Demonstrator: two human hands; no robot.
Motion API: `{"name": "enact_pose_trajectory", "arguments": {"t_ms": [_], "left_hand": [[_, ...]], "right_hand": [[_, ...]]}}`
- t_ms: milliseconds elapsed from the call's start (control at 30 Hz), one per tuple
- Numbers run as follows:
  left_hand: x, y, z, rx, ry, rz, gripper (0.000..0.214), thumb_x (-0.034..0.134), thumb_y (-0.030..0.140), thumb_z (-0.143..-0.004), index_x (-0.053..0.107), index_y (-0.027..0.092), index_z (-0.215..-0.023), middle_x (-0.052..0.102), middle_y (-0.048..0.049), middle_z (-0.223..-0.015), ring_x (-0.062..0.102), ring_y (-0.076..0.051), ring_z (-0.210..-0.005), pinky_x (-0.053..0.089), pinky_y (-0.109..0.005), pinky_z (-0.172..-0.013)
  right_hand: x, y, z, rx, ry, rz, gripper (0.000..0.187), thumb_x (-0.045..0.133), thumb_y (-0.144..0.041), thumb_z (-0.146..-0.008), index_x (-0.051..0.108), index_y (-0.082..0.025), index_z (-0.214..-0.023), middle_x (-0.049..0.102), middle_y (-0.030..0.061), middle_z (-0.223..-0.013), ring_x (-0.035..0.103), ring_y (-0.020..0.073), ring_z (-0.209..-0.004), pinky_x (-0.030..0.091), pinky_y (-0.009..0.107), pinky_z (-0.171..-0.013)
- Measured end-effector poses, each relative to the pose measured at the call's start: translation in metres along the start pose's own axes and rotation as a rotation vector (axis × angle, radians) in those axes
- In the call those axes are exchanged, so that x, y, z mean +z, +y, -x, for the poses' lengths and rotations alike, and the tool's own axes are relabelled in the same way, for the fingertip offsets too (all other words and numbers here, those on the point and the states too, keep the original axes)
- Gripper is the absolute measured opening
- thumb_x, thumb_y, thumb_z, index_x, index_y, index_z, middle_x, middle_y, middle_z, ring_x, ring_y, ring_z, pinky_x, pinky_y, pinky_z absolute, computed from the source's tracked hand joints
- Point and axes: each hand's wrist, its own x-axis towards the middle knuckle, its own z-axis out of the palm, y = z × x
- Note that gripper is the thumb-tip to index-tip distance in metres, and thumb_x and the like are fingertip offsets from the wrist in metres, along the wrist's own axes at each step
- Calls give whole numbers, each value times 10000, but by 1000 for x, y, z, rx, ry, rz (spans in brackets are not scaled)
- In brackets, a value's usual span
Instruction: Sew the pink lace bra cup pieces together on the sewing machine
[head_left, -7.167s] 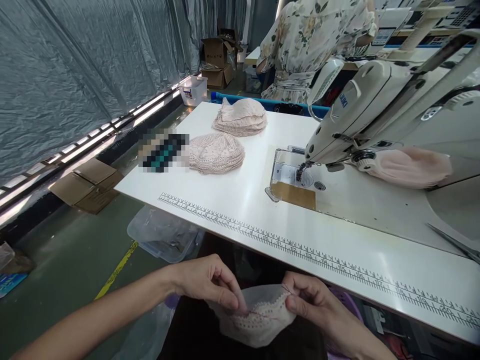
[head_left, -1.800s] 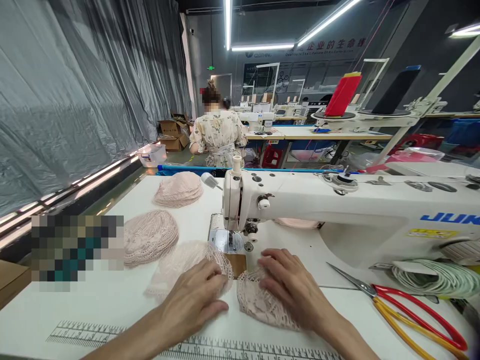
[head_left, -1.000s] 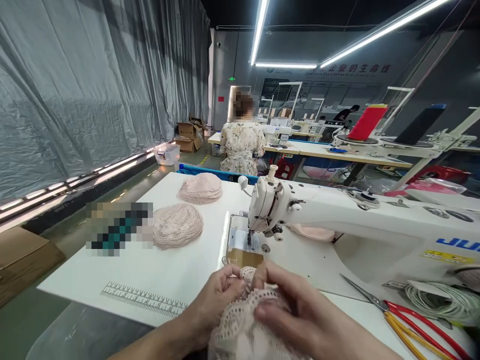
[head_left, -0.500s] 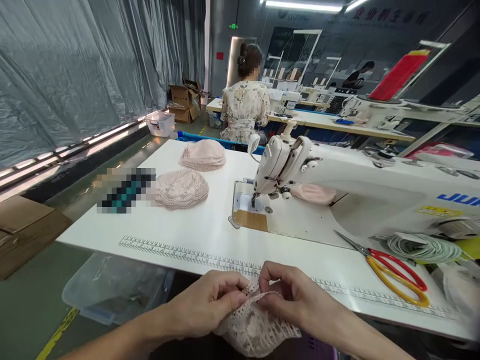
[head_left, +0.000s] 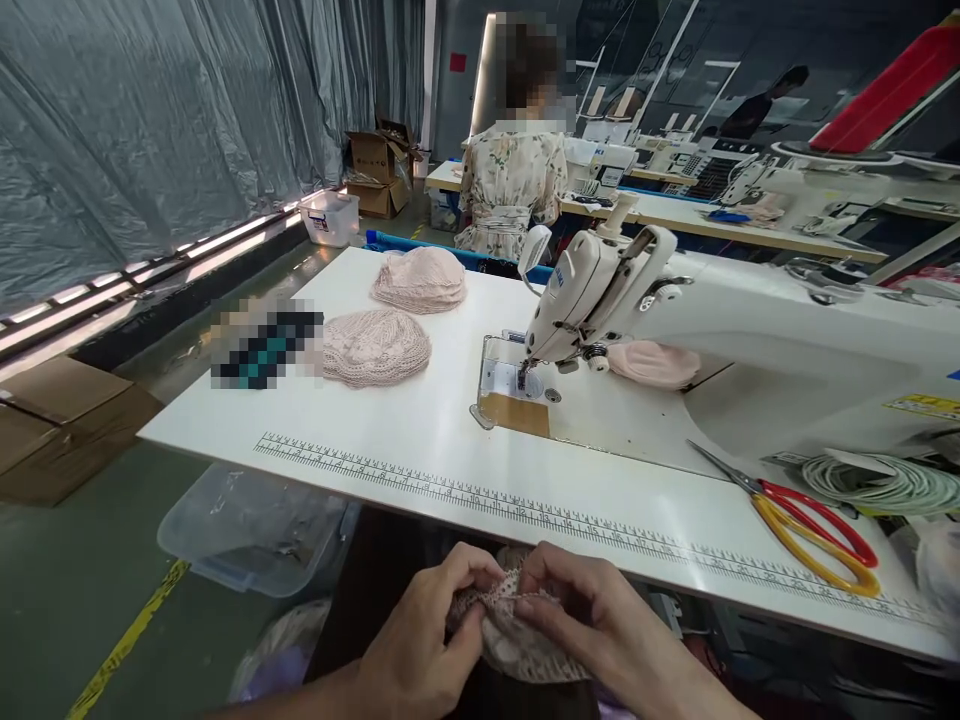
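Both my hands pinch a pale pink lace piece (head_left: 517,640) below the front edge of the white sewing table (head_left: 420,450). My left hand (head_left: 424,640) grips its left side with curled fingers. My right hand (head_left: 592,625) holds its right side, fingertips pressed on the lace edge. Two stacks of the same pink lace pieces lie on the table: a near stack (head_left: 375,345) and a far stack (head_left: 420,280). The white sewing machine (head_left: 675,310) stands to the right, its needle area (head_left: 519,378) empty.
Red and yellow handled scissors (head_left: 810,515) lie at the table's right, by a coil of pale cord (head_left: 885,485). A clear plastic bin (head_left: 255,520) sits under the table. Cardboard (head_left: 52,420) lies on the floor at left. Another person (head_left: 517,180) sits ahead at a further table.
The lace pieces were lifted off the table by the machine and drawn down to my lap. My view has tilted downward, and both hands now sit lower and closer together.
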Motion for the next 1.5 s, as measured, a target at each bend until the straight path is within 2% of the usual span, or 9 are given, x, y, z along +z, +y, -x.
{"name": "enact_pose_trajectory", "arguments": {"t_ms": [167, 300, 467, 633, 867, 1100, 1233, 1367, 1500], "left_hand": [[-7, 5, 4, -93, -103, -75, 247, 448, 72, -799, 602, 206, -937, 646, -6, -903, 578, -152, -838, 413, -223, -789], [-4, 4, 4, -211, -139, -72, 181, 606, 179, -754, 635, 185, -932, 648, -10, -871, 565, -163, -799, 407, -236, -745], [1, -3, 2, -178, -94, -2, 41, 622, 169, -757, 659, 151, -751, 632, -11, -761, 559, -133, -706, 388, -218, -646], [-5, -4, 3, -186, -88, 74, 62, 660, 183, -751, 689, 139, -718, 684, -44, -811, 621, -156, -753, 432, -225, -684], [-12, -1, 0, -229, -102, 124, 68, 677, 145, -738, 741, 165, -723, 708, -36, -862, 648, -154, -791, 454, -222, -709], [-11, -4, -3, -296, -75, 207, 110, 712, 134, -672, 619, 136, -613, 676, -29, -807, 614, -138, -734, 441, -222, -669], [-12, -5, -5, -394, -94, 266, 107, 692, 120, -679, 616, 138, -751, 647, -14, -796, 587, -129, -733, 445, -220, -668], [-14, -3, -7, -437, -151, 349, 305, 682, 117, -700, 634, 152, -999, 668, -24, -868, 610, -145, -806, 469, -237, -729], [-14, -4, -7, -460, -170, 349, 294, 669, 134, -726, 651, 159, -1018, 701, -40, -889, 640, -162, -816, 490, -252, -739]], "right_hand": [[7, 9, 3, 14, -40, -64, 185, 592, -311, -835, 544, -192, -701, 507, -36, -648, 446, 125, -628, 330, 220, -566], [15, 18, 3, 54, -38, -91, 194, 595, -298, -822, 534, -183, -678, 501, -38, -629, 429, 119, -612, 314, 220, -553], [16, 24, 7, 65, -41, 22, 208, 594, -325, -836, 561, -184, -687, 515, -35, -625, 452, 121, -610, 314, 224, -554], [12, 24, 11, 74, -21, 68, 215, 616, -332, -827, 569, -189, -673, 528, -36, -608, 463, 122, -597, 314, 227, -550], [10, 33, 11, 98, -61, 62, 217, 632, -363, -821, 580, -200, -688, 541, -33, -629, 478, 131, -625, 322, 233, -566], [13, 37, 5, 129, -50, 96, 265, 589, -372, -819, 487, -201, -645, 519, -26, -624, 450, 137, -617, 316, 243, -551], [15, 34, 2, 143, -52, 54, 269, 579, -345, -804, 442, -203, -621, 469, -39, -583, 409, 122, -573, 285, 238, -512], [16, 35, 0, 135, -55, 30, 264, 585, -339, -813, 452, -200, -632, 468, -45, -583, 400, 114, -566, 277, 232, -509], [17, 38, 0, 88, -58, -9, 264, 600, -363, -829, 491, -197, -655, 505, -41, -609, 420, 117, -586, 300, 230, -528]]}}
